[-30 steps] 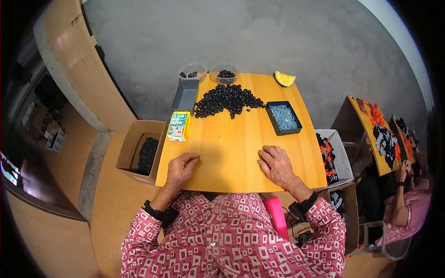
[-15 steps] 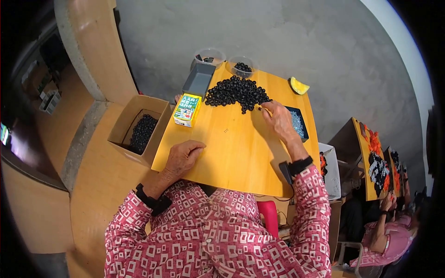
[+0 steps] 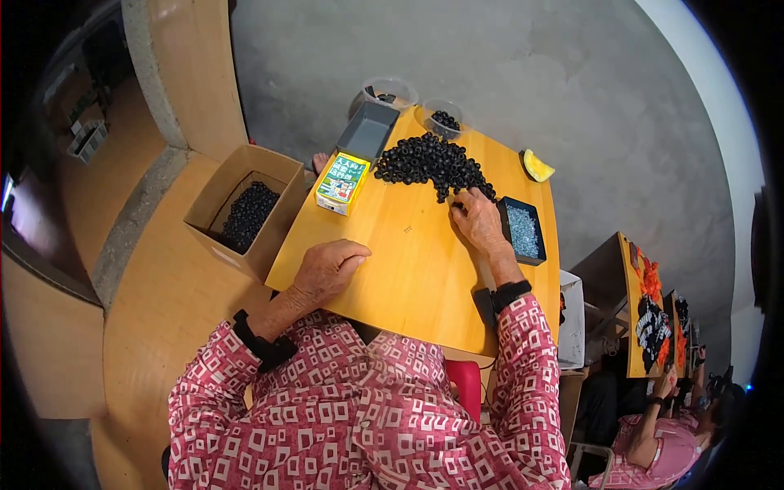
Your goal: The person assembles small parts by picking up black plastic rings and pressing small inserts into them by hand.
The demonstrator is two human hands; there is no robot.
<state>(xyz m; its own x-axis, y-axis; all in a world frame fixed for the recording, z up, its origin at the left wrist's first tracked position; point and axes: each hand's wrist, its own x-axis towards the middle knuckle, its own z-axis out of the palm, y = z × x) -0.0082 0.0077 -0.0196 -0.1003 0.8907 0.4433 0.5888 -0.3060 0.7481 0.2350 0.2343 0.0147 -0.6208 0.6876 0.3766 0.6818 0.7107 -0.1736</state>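
A heap of small black ring-shaped pieces lies on the yellow wooden table. My right hand reaches to the heap's near right edge with fingers bent together; the fingertips touch the pieces, and whatever lies between them is hidden. By the table's front left edge rests my left hand, its fingers curled in and its thumb on top; the inside of that hand does not show. Beside my right hand stands a black tray of small clear bluish pieces.
A yellow-green carton and a grey tray stand at the left. Two clear bowls, one holding black pieces, sit behind. A yellow fruit-like wedge lies far right. A cardboard box stands left; another person sits at right.
My right hand has moved slightly left and down, its fingertips now against the heap's edge. The whole view has shifted a little; my left hand stays by the front edge.
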